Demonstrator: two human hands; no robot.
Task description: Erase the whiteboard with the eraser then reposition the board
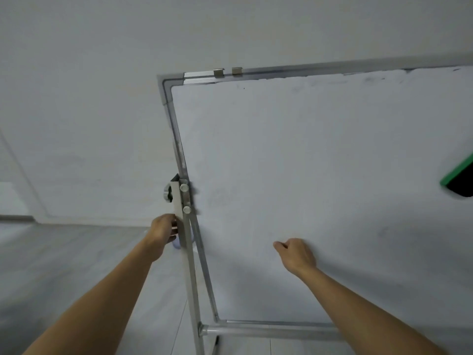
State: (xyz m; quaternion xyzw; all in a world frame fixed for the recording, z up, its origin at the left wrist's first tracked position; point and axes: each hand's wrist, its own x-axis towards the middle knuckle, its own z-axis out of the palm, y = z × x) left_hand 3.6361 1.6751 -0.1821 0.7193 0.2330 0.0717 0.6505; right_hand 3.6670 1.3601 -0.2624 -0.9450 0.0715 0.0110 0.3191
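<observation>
Left grip [163, 230], right grip [297, 254]: bare. Forearms [102, 290] bare up to frame edge.

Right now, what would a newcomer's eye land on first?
The whiteboard, nearly clean, fills the right side, a green eraser on it at the frame's right edge. The left hand grips the stand at the board's left edge; the right hand rests curled on its lower part.

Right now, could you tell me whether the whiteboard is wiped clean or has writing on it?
Mostly clean: the whiteboard shows no writing, only faint grey smudges along its top edge.
</observation>
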